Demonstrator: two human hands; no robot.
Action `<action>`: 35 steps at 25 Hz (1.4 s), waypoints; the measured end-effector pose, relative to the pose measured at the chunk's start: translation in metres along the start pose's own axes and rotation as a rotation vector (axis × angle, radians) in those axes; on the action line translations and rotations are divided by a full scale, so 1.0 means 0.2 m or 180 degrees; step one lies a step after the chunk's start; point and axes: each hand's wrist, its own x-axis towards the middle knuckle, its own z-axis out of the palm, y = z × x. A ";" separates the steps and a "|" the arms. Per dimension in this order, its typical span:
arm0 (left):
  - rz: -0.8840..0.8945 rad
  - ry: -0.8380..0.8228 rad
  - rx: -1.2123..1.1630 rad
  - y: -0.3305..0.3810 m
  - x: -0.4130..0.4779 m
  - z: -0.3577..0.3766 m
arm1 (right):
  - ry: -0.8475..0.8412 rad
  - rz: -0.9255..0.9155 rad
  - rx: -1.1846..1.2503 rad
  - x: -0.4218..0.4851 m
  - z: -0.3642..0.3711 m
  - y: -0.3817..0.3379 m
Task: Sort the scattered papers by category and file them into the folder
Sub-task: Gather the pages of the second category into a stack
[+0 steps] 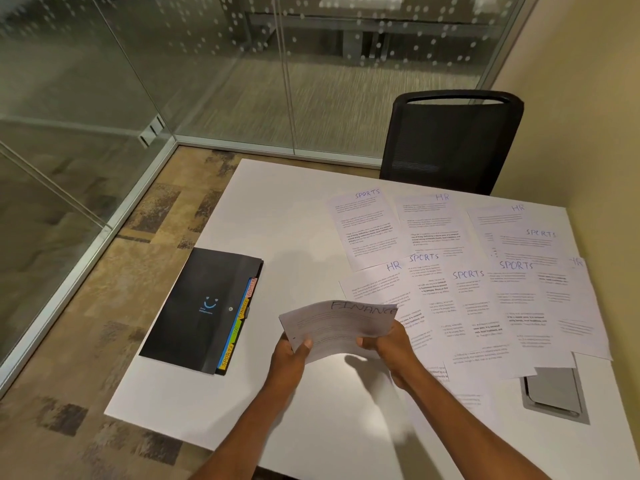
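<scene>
I grip the FINANCE sheets (pixel 337 323) with my left hand (pixel 289 355) and right hand (pixel 389 344) above the white table (pixel 294 216), folder (pixel 201 310) lying left, scattered papers (pixel 467 271) right.

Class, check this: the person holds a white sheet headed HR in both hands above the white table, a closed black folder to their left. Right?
No. The head view shows the white paper sheet in the left hand and right hand is headed FINANCE, not HR; the rest holds.
</scene>
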 end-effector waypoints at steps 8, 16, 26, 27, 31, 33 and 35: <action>-0.0146 0.0014 -0.0173 -0.01 0.05 0.00 | -0.0346 -0.0267 -0.0504 0.04 -0.06 0.03; -0.0445 -0.0009 -0.0348 0.07 0.15 -0.18 | -0.0516 -0.0769 -0.1485 0.10 -0.05 -0.06; -0.0172 0.1381 0.0997 0.01 0.41 -0.59 | 0.0049 -0.0175 -0.0794 0.21 0.08 0.07; -0.0114 0.1479 0.1297 -0.02 0.44 -0.65 | 0.0082 -0.0129 -0.0745 0.22 0.08 0.08; -0.0241 0.1427 0.2497 -0.13 0.56 -0.81 | 0.0183 0.0033 -0.0626 0.26 0.10 0.16; -0.0313 0.1287 0.2875 -0.17 0.60 -0.85 | 0.0163 0.0077 -0.0581 0.27 0.12 0.18; -0.0319 0.1155 0.3120 -0.18 0.62 -0.87 | 0.0172 0.0117 -0.0568 0.27 0.14 0.19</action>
